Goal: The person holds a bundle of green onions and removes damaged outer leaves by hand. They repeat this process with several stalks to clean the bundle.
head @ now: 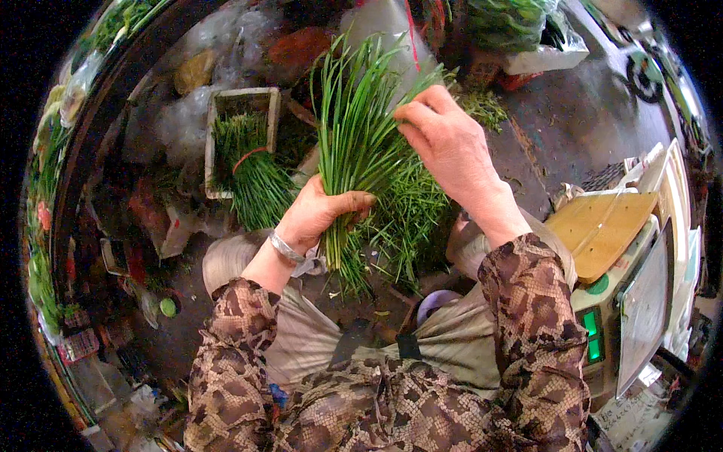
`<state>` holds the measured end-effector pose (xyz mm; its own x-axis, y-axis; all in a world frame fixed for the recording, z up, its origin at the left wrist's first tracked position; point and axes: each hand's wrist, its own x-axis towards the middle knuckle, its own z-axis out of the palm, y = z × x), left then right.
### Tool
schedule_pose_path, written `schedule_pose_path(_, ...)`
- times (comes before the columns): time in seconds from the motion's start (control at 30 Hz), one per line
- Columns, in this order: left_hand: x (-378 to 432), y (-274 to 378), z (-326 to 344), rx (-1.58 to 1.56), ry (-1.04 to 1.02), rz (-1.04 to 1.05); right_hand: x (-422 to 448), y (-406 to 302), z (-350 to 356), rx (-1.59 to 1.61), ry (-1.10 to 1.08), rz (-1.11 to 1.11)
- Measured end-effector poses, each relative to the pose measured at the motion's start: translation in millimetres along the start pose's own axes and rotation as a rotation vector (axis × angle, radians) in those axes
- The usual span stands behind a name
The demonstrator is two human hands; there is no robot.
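My left hand [325, 214] is closed around the pale lower stems of a loose bunch of long green chive-like leaves [356, 113], which fans out upward. At the bunch's upper right, the bent fingers of my right hand [443, 144] pinch some of the leaves near their tips. Below and behind the bunch lies a loose heap of green leaves [415, 220], partly covered by my hands. To the left, a second bunch [257, 186], tied with a red band, leans over the edge of a pale rectangular box [274, 121].
A digital scale [593, 339] with a green display stands at the right beside a yellow-brown board [601, 229]. Bagged greens [505, 25] sit on a white tray at the top. A purple round rim [435, 305] shows between the knees. Plastic bags [192, 124] lie at upper left.
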<state>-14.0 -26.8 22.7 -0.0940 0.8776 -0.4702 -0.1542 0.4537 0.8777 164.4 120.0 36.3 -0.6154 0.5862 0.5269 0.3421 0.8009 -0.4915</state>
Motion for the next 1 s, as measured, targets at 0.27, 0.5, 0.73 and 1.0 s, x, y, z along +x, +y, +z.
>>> schedule_pose_path(0.27, -3.3, 8.0, 3.9, -0.036, -0.027, -0.011, 7.2, 4.4, -7.4, 0.152, 0.102, 0.099)
schedule_pose_path(0.5, -1.7, 0.6, -7.1, -0.192, 0.027, -0.015, -1.8, 13.0, -43.4, 0.013, 0.024, 0.441)
schedule_pose_path(0.73, 0.4, -0.4, -12.7, -0.302, -0.023, -0.047, -2.7, 14.6, -33.4, 0.03, -0.033, 0.387)
schedule_pose_path(1.0, -0.9, -4.6, -11.1, -0.344, -0.084, -0.057, -0.6, 15.9, -14.3, 0.366, -0.215, 0.622)
